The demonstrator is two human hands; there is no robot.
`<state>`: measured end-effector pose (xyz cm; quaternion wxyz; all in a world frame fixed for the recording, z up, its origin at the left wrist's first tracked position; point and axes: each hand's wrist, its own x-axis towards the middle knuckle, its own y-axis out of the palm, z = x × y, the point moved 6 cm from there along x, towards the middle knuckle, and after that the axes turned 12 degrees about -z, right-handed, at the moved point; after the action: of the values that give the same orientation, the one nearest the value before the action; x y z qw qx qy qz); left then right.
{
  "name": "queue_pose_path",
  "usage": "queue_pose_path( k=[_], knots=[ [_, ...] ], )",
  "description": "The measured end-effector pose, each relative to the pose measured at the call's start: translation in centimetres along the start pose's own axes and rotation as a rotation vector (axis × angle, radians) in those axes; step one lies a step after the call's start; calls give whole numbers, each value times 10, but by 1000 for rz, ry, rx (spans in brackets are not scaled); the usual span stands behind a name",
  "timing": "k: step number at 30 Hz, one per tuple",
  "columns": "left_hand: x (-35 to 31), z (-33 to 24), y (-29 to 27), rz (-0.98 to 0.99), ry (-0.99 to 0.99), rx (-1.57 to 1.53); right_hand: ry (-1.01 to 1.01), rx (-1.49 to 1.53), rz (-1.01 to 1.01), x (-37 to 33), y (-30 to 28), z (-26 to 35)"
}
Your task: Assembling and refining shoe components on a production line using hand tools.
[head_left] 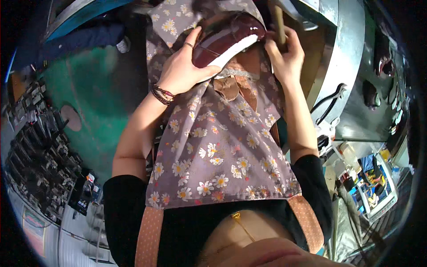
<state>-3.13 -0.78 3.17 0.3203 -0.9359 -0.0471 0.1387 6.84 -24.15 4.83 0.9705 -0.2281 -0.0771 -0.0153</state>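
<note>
The scene is seen through one wide fisheye view, worn at head height and aimed steeply down along the person's own chest and lap. The floral apron [213, 147] is caught at very close range, filling the middle. Straight lines are bent toward the dark rim, where the green floor [102, 89] is seen at the left.

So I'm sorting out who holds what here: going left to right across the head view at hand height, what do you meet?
Green floor → left hand gripping the shoe → dark red shoe with a white sole → right hand on a wooden tool handle → grey metal machine housing.
</note>
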Motion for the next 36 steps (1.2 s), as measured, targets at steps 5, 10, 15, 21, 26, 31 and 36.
queue_pose_path(
  k=[5, 10, 15, 21, 26, 31, 36],
  knots=[
    [3, 1, 1, 7, -39, 36, 104, 94, -16, -7, -36, 36],
    [6, 5, 5, 24, -47, 2, -319, 133, -230, -24, -76, 112],
    [10, -3, 5, 16, 15, 6, -323, -472, 331, -44, -57, 55],
    [6, -3, 4, 4, -6, 8, -346, 124, -161, -59, -83, 88],
    [5, -3, 5, 19, -77, 83, -317, -496, 336, -51, -54, 60],
    [8, -6, 4, -15, -14, 30, -519, -176, 13, -58, -77, 91],
    [8, -5, 10, -19, -24, 82, -272, -537, 441, -41, -46, 71]
  ],
)
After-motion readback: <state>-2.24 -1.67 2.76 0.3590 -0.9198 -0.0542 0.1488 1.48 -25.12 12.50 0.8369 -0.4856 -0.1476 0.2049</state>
